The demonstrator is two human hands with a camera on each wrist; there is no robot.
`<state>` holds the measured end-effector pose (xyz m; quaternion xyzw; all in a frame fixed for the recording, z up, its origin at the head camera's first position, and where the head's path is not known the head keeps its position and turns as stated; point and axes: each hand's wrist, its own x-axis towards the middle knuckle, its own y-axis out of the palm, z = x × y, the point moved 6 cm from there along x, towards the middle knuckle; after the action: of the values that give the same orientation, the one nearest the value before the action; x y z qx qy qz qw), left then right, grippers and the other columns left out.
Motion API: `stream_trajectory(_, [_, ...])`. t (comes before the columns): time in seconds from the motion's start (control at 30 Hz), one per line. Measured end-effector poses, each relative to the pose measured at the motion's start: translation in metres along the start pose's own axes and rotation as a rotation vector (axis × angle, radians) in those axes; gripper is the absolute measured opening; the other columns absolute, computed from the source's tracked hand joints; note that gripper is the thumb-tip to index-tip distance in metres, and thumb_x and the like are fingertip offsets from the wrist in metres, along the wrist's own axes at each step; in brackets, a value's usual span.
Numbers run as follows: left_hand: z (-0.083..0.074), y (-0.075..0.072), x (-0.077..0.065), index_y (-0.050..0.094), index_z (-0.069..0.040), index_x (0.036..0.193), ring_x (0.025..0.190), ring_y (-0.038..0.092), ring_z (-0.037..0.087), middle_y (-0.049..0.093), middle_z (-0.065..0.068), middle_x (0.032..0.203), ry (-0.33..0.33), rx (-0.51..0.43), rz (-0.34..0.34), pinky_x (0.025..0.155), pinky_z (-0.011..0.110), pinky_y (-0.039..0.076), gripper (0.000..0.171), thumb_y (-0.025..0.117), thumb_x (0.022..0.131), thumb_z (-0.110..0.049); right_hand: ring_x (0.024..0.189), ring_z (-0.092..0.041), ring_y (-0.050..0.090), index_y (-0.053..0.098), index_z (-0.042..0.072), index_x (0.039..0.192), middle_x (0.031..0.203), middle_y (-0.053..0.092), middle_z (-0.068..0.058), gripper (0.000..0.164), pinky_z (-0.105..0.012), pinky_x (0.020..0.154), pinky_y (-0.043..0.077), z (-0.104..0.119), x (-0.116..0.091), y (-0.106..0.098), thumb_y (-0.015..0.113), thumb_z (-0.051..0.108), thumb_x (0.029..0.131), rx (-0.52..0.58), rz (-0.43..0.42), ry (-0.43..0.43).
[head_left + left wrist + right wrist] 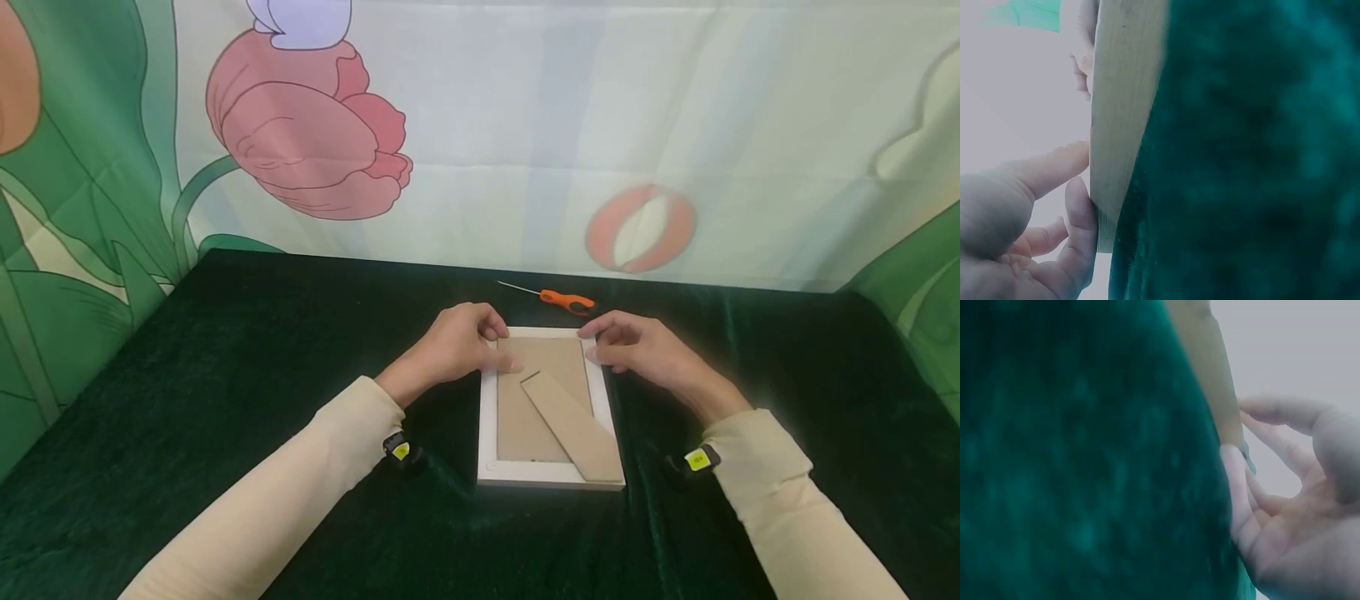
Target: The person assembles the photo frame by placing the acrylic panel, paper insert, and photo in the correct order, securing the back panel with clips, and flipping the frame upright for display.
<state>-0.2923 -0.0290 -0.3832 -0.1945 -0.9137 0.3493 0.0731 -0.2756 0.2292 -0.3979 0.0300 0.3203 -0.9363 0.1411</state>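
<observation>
A white picture frame (488, 429) lies face down, its brown backing board (517, 425) and slanted easel leg (573, 429) showing. At the far left corner my left hand (459, 343) grips the frame, thumb over the backing and fingers bent at the edge. My right hand (645, 348) holds the far right corner between thumb and fingers. In the left wrist view, the left thumb and a finger touch the frame's side (1121, 94). The right wrist view shows the right fingertips against the opposite side (1213, 369).
Beyond the frame lies a screwdriver (566, 301) with an orange and black handle, its shaft pointing left. Dark green velvet cloth (262, 358) covers the table. A printed curtain (495, 150) hangs along the back edge.
</observation>
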Motion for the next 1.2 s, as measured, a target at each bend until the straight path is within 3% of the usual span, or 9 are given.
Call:
stream_trajectory(0.27, [-0.001, -0.003, -0.001, 0.072, -0.006, 0.121, 0.100, 0.060, 0.026, 0.065, 0.008, 0.110, 0.027, -0.043, 0.053, 0.075, 0.029, 0.060, 0.045, 0.092, 0.085, -0.023, 0.106, -0.031, 0.060, 0.070, 0.016, 0.135, 0.111, 0.064, -0.012, 0.043, -0.043, 0.094, 0.053, 0.006, 0.000, 0.005, 0.077, 0.039, 0.099, -0.013, -0.027, -0.001])
stream_trajectory(0.53, [0.000, -0.007, -0.004, 0.072, -0.006, 0.128, 0.098, 0.064, 0.027, 0.065, 0.010, 0.118, 0.028, -0.092, 0.135, 0.079, 0.030, 0.062, 0.047, 0.091, 0.086, -0.016, 0.110, -0.033, 0.059, 0.071, 0.015, 0.130, 0.113, 0.064, -0.011, 0.038, -0.047, 0.095, 0.051, 0.005, 0.000, 0.004, 0.077, 0.036, 0.099, -0.030, -0.027, -0.016])
stream_trajectory(0.83, [0.004, -0.006, -0.005, 0.074, -0.004, 0.124, 0.090, 0.066, 0.025, 0.066, 0.010, 0.114, 0.049, -0.123, 0.112, 0.076, 0.030, 0.063, 0.040, 0.089, 0.089, -0.014, 0.111, -0.032, 0.059, 0.072, 0.016, 0.129, 0.114, 0.065, -0.010, 0.040, -0.047, 0.095, 0.051, 0.002, 0.002, 0.004, 0.078, 0.040, 0.098, -0.043, -0.029, -0.015])
stream_trajectory(1.2, [0.013, -0.009, -0.008, 0.074, -0.006, 0.120, 0.089, 0.068, 0.026, 0.063, 0.012, 0.104, 0.006, -0.207, 0.057, 0.078, 0.031, 0.064, 0.034, 0.088, 0.089, -0.014, 0.109, -0.031, 0.058, 0.071, 0.018, 0.130, 0.112, 0.065, -0.009, 0.043, -0.050, 0.095, 0.051, 0.003, -0.002, 0.005, 0.077, 0.044, 0.097, -0.043, -0.018, -0.009])
